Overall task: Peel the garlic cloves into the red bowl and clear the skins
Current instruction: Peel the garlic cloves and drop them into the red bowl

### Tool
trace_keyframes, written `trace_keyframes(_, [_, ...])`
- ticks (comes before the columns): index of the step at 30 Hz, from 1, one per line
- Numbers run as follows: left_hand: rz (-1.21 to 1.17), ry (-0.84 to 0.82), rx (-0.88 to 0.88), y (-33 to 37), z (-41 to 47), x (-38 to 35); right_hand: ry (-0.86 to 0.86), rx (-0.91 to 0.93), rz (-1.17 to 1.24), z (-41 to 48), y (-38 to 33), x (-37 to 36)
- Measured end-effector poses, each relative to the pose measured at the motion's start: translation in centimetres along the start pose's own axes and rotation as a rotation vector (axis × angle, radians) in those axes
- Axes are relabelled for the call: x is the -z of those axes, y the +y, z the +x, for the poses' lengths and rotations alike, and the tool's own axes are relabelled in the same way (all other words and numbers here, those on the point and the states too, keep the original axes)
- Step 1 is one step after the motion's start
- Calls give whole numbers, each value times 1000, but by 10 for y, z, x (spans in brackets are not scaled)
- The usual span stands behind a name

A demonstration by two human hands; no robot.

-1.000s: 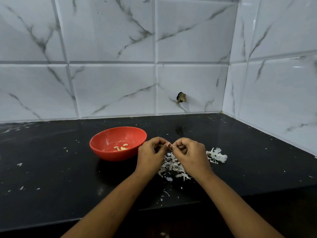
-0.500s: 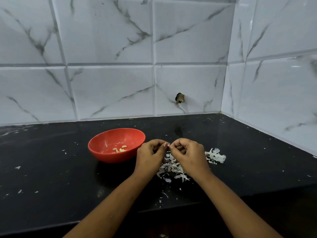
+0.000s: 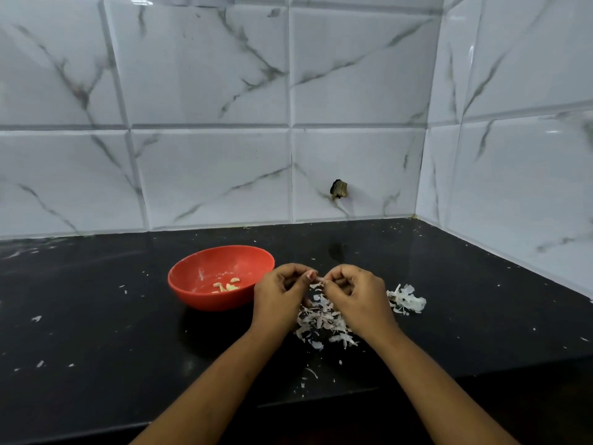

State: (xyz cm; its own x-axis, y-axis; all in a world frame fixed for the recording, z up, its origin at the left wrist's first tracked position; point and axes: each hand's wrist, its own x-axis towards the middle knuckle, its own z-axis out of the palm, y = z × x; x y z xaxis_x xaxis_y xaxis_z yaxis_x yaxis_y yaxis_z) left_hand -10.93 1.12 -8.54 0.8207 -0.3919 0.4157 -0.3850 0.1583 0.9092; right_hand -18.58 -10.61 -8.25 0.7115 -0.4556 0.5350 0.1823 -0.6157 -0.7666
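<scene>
Left hand (image 3: 278, 293) and right hand (image 3: 356, 293) meet fingertip to fingertip above the black countertop (image 3: 96, 316). Fingers are curled, and both hands pinch one garlic clove (image 3: 319, 279). Only a pale sliver shows; its long axis and pointing cannot be told. Loose skins (image 3: 321, 322) lie beneath the hands, a second heap (image 3: 408, 298) just right. Red bowl (image 3: 205, 300), left of the hands, holds peeled cloves (image 3: 226, 286).
</scene>
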Motion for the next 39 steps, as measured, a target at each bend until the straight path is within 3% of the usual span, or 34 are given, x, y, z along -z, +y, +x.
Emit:
trace_keyframes(10, [45,50,12,1,0,2,-82,-34,-193,0,8,-1])
trace_keyframes(18, [126,52,14,3,-1,2,-22,-9,-337,-1,6,1])
trace_keyframes(25, [103,13,31,3,-2,2,-89,103,-134,-3,-2,0])
trace_keyframes(32, [-36,-90,70,4,-4,-2,41,144,-67,-2,2,1])
trace_keyframes(39, [-27,-88,58,7,-6,-1,48,196,-96,-2,3,0])
